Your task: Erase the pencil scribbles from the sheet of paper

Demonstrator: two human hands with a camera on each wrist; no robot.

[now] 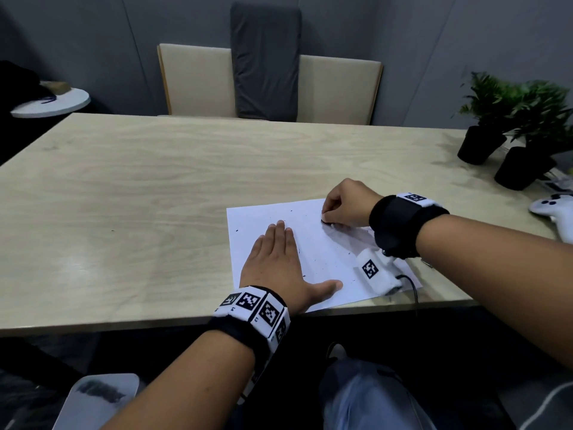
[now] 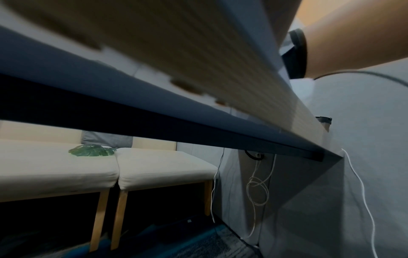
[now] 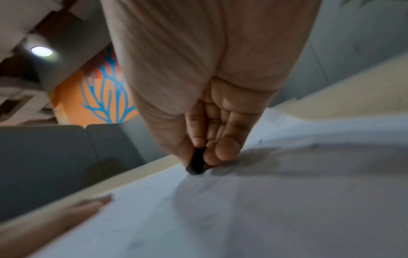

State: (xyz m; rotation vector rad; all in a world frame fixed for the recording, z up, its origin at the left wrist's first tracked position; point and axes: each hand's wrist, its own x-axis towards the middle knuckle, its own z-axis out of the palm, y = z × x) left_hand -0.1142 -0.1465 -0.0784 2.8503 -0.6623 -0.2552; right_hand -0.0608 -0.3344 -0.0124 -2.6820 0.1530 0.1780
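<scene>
Head view, right hand (image 1: pixel 347 204) grip pinching black eraser (image 3: pixel 197 161) onto paper (image 1: pixel 322 256), left hand (image 1: pixel 279 262) flat, pressing paper.

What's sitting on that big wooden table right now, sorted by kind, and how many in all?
Sheet of paper: 1
Black eraser, pinched by the right hand and touching the paper: 1
Potted plants, one and another: 2
White game controller: 1
Total: 5 things
The left hand lies flat on the paper.
</scene>
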